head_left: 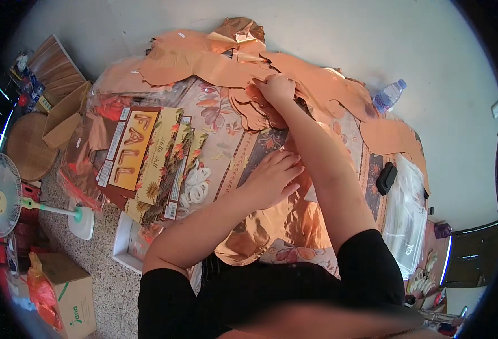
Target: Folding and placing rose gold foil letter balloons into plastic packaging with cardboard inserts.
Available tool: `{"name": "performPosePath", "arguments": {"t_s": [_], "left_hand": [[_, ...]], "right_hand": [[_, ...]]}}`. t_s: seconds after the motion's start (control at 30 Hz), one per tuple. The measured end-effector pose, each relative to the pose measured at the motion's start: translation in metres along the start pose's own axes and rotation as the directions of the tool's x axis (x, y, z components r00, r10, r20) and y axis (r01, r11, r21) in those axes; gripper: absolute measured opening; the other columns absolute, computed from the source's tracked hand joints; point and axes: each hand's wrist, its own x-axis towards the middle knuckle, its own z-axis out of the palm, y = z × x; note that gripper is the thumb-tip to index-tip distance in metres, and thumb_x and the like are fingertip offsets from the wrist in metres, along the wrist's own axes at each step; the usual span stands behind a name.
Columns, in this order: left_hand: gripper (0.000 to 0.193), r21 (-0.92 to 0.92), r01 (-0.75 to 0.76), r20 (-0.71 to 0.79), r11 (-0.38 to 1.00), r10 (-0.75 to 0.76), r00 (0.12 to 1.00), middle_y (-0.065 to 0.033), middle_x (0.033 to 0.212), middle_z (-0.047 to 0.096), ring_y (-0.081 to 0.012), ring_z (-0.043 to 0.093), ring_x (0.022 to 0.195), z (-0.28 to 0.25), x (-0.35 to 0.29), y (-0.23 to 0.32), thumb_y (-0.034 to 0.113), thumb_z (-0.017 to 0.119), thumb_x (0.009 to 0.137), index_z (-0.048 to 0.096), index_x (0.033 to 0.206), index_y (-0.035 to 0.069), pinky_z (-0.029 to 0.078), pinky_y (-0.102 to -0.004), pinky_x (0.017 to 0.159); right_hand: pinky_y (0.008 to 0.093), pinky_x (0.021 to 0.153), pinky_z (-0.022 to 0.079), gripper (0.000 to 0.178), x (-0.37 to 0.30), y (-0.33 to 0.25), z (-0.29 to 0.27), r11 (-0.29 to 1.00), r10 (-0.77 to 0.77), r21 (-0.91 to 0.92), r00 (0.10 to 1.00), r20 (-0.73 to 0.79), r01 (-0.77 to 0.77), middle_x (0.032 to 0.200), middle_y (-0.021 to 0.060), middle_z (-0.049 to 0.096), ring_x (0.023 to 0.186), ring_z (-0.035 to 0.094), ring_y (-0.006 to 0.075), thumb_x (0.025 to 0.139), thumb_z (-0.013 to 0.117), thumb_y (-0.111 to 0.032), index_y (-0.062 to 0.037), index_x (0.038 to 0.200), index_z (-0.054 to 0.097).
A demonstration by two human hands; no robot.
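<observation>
Flat copper-coloured foil balloons (204,65) lie spread along the far side of the table. My right hand (278,90) reaches out to them, its fingers closed on the edge of a copper foil balloon (248,107) in a small overlapping stack. Nearer to me, my left hand (273,176) rests with fingers stretched and slightly apart over a shiny copper foil balloon (300,220). That piece hangs down toward my lap, and my forearms cover part of it. What lies under my left palm is hidden.
Printed balloon packages (133,148) are stacked at the left beside coils of white ribbon (196,183). A water bottle (389,96), a black case (386,178) and clear plastic sleeves (405,217) are at the right. A fan (0,195) and a cardboard box (71,294) stand on the left.
</observation>
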Motion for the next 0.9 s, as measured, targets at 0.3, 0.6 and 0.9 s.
{"name": "performPosePath", "arguments": {"t_s": [0.3,0.6,0.9], "left_hand": [[0.039,-0.025,-0.003,-0.038,1.0,0.003,0.999,-0.012,0.125,0.052,-0.0304,0.042,0.124,0.001,-0.005,-0.004,0.02,0.066,0.081,0.058,0.115,0.003,0.032,-0.0448,0.107],[0.036,-0.068,-0.003,0.01,0.998,0.003,1.0,-0.0107,0.127,0.051,-0.0311,0.043,0.123,-0.005,-0.001,0.0,0.02,0.064,0.082,0.058,0.114,0.004,0.033,-0.0442,0.105],[0.039,-0.007,0.008,0.019,1.0,-0.008,1.0,-0.0119,0.129,0.053,-0.0305,0.045,0.124,-0.004,-0.003,-0.004,0.023,0.065,0.083,0.061,0.116,0.003,0.034,-0.0428,0.105]], "right_hand": [[0.0456,0.073,0.049,0.071,0.019,0.026,-0.032,0.478,0.25,0.809,0.936,0.247,-0.341,0.08,0.0248,0.067,0.08,0.068,0.0359,0.089,0.041,-0.062,0.003,0.091,0.069],[0.028,0.065,0.051,0.022,0.033,0.122,-0.159,0.755,-0.128,0.647,0.992,-0.014,0.107,0.079,0.0047,0.067,0.074,0.062,0.0124,0.086,0.065,-0.022,-0.0009,0.094,0.068],[0.0244,0.077,0.049,0.014,0.006,0.141,-0.269,0.858,-0.334,0.38,0.937,-0.099,0.346,0.088,0.0026,0.068,0.083,0.061,0.0092,0.09,0.058,-0.005,-0.0001,0.101,0.066]]}}
